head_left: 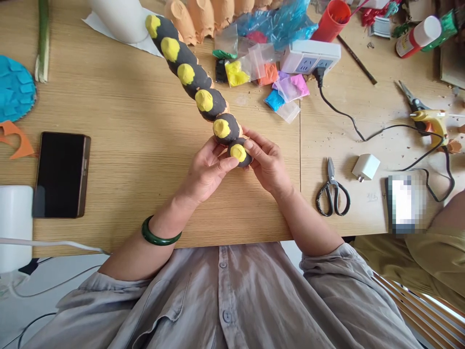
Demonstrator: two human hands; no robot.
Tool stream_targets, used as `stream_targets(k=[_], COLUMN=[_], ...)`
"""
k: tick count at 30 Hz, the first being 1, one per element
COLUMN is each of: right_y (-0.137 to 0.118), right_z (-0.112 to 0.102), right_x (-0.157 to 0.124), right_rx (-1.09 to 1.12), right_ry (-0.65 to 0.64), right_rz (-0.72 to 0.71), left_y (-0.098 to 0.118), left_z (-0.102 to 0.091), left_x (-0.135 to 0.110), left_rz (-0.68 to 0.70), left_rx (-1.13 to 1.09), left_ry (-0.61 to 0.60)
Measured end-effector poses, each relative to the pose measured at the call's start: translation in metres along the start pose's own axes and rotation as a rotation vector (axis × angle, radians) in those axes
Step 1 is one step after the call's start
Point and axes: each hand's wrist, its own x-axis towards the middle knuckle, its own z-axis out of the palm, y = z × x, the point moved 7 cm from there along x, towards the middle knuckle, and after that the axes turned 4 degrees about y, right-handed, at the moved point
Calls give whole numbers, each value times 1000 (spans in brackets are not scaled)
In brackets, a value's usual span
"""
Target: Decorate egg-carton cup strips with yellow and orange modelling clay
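Note:
A strip of egg-carton cups [212,104], coated in black clay with a yellow clay cap on each bump, slants from upper left down to my hands. My left hand [209,172] grips the near end from the left, thumb against the lowest yellow cap [238,152]. On the other side, my right hand [267,160] holds the same end, its thumb on top of the black clay and its fingers curled behind. Orange bare carton shows along the strip's right edge. The strip's far end reaches above the table near a white cylinder [118,17].
Clay packets [238,72], a power strip [308,55] and a red cup [332,19] lie beyond my hands. Rightward are scissors [332,189], a white plug adapter [366,167] and a glue gun [432,123] with its cable. A dark phone [61,174] lies left. Another person sits at right.

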Motion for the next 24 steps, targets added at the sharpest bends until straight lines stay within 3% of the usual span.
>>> stream_targets(k=[9,12,19,24], right_y=[0,-1,2,2], right_z=[3,4,2,5], right_x=[-1,-3,-5,-2], right_rx=[-61,-70,-28,85], right_ry=[-49,-55,16,-5], right_rz=[-61,-79,57,90], left_y=[-3,-2,3,10], left_z=[-7,-8,-1,0], left_x=[1,1,-1,-2], left_rz=[69,101,2,36], left_rx=[77,104,-21,-46], left_ry=[21,80,110,122])
